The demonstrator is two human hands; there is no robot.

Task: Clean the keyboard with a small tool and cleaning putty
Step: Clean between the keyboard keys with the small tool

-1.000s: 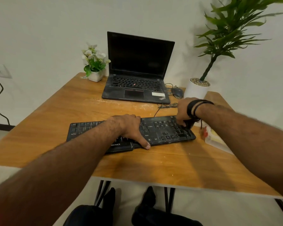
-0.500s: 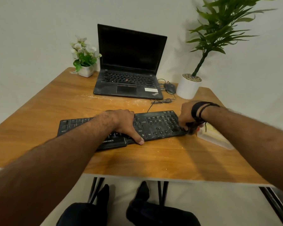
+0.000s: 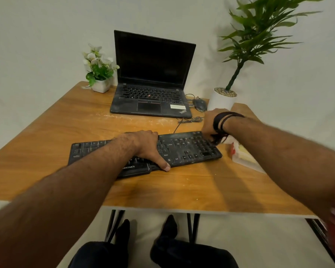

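Observation:
A dusty black keyboard (image 3: 184,149) lies across the middle of the wooden table (image 3: 46,136). My left hand (image 3: 145,146) rests flat on its middle keys, with the thumb at the front edge. My right hand (image 3: 211,122) is over the keyboard's right end, near the back of the number pad. Its fingers are closed on a small dark tool (image 3: 218,140), whose tip touches the keys; most of the tool is hidden by the hand. A clear packet with yellow and red contents (image 3: 244,153) lies just right of the keyboard.
An open black laptop (image 3: 151,89) stands at the back. Right of it are a mouse (image 3: 199,104) and cable. A small flower pot (image 3: 100,74) is back left, a tall potted plant (image 3: 223,99) back right. White dust streaks the table before the laptop.
My right hand has slid with the tool from the keyboard's front right corner toward its back edge. My left hand stays on the keys. The camera has shifted a little.

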